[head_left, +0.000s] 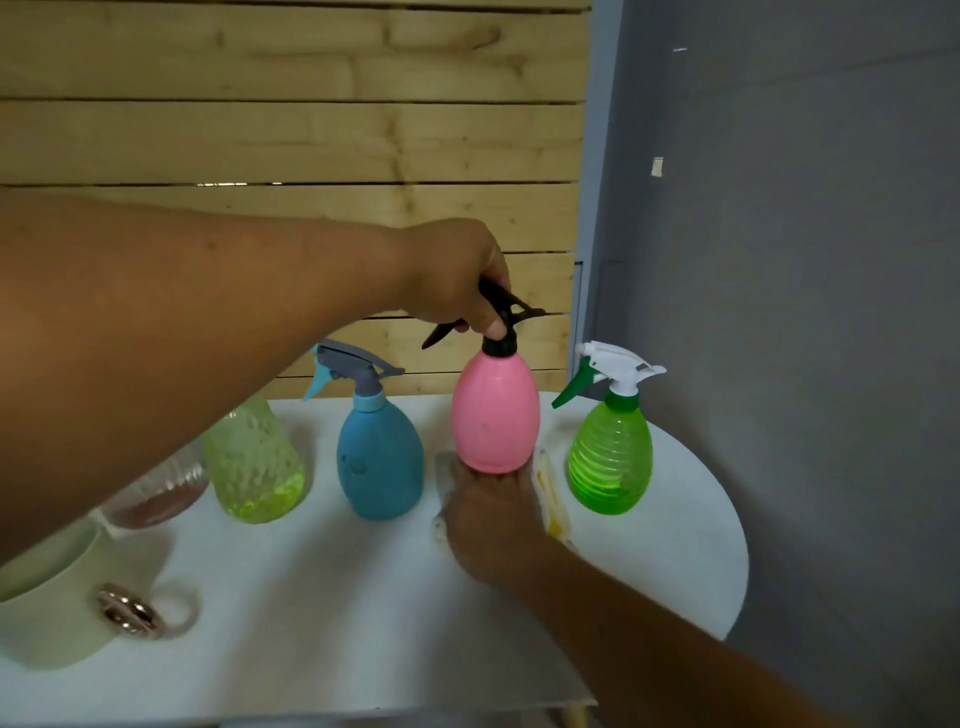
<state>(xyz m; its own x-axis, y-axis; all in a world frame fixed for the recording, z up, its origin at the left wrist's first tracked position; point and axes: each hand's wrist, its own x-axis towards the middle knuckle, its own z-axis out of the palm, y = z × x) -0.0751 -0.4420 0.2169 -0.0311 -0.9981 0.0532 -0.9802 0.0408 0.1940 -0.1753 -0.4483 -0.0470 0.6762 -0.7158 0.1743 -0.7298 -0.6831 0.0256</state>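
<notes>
A person's left hand (457, 275) is clamped round the black trigger head of a pink spray bottle (493, 410). Directly below the bottle's base, the right hand (488, 514) lies flat on a pale cloth (550, 499) on the white table (675, 545). A blue bottle (379, 457) stands left of the pink one and a green bottle (610, 457) stands right of it.

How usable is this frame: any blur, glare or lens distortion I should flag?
Head view: the right hand and the cloth under it are smeared by motion; the pink bottle held by the left hand is sharper; the mug at near left is soft; light is dim and even, shadows faint, no strong glare; the wide lens swells the left forearm.
</notes>
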